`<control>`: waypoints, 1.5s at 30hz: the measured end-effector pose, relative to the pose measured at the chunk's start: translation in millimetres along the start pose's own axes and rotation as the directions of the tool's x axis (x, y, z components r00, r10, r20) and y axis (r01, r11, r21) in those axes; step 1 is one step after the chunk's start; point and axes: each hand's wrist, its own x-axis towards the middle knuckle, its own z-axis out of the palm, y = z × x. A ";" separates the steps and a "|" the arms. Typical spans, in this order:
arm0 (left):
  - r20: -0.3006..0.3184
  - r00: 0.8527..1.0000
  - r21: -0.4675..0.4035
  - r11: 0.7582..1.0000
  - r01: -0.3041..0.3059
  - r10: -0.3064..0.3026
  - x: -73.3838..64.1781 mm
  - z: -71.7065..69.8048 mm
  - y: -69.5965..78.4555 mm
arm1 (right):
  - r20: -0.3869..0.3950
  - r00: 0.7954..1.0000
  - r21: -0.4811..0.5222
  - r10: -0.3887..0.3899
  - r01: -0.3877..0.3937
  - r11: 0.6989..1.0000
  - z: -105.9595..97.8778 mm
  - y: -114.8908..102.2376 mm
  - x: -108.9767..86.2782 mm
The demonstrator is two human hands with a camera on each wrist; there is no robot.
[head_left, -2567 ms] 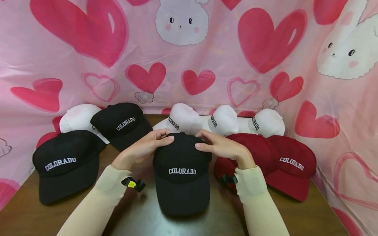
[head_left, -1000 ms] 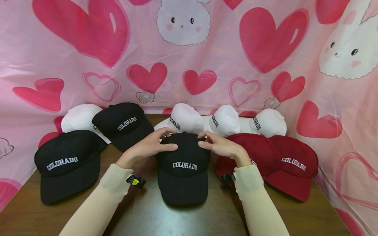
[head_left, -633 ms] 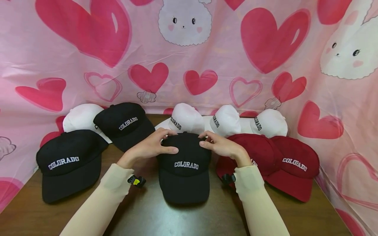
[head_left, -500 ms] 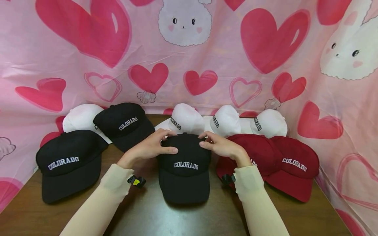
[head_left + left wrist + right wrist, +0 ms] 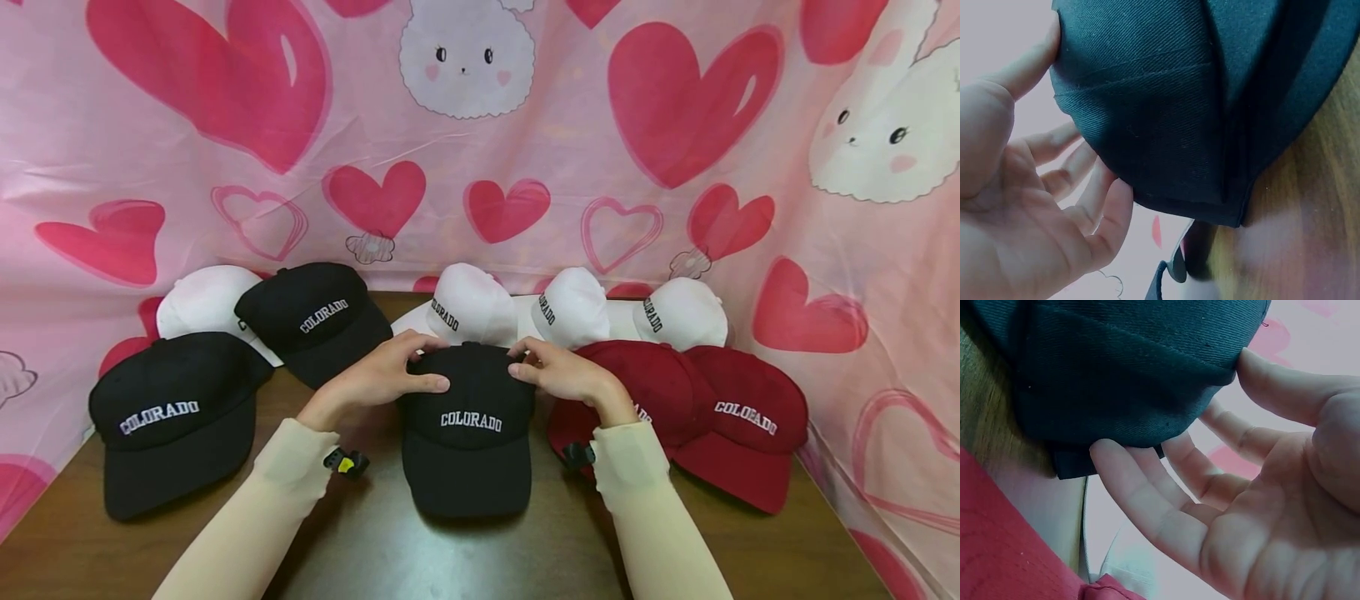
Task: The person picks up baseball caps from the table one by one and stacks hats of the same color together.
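Note:
A black baseball cap [image 5: 467, 467] with white COLORADO lettering stands on the table in the middle of the head view, brim toward me. My left hand [image 5: 382, 373] holds its crown from the left, thumb on the front panel and fingers behind. From the other side my right hand [image 5: 562, 375] grips the crown likewise. The left wrist view shows the fingers [image 5: 1110, 206] bent against the cap's back edge [image 5: 1141, 125]. Up close in the right wrist view, fingertips [image 5: 1107, 456] touch the lower back of the crown [image 5: 1122, 375].
Two more black caps [image 5: 176, 408] and a white cap [image 5: 202, 300] lie at the left. Several white caps [image 5: 472, 300] line the back by the pink heart-print cloth [image 5: 480, 142]. Overlapping red caps [image 5: 750, 400] sit at the right on the wooden table [image 5: 360, 542].
Since the earliest frame, the middle black cap has shifted slightly back from me, with both hands still on it. Over the last half second hands and cap have stayed almost still.

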 end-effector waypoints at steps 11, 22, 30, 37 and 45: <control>0.048 0.999 0.011 1.000 0.013 -0.013 -2.3 -2.8 3.4 | 0.007 0.999 -0.140 -0.031 0.032 0.990 -4.2 -3.0 -2.5; 0.049 0.999 -0.006 1.000 0.023 -0.023 -4.5 -5.5 8.3 | -0.024 0.997 -0.234 -0.069 0.062 0.970 -8.0 -5.1 -6.3; 0.031 0.999 0.003 1.000 -0.021 0.021 -7.3 -13.7 9.4 | -0.096 0.987 -0.238 -0.130 0.104 0.966 -13.3 -13.8 -14.6; -0.137 0.990 0.062 0.998 -0.031 0.039 -14.3 -34.8 5.6 | -0.175 0.957 -0.242 -0.232 0.187 0.952 -15.8 -20.7 -18.3; -0.298 0.954 0.064 0.998 -0.013 0.031 -24.1 -60.0 0.2 | -0.273 0.907 -0.206 -0.322 0.272 0.940 -15.1 -28.9 -19.7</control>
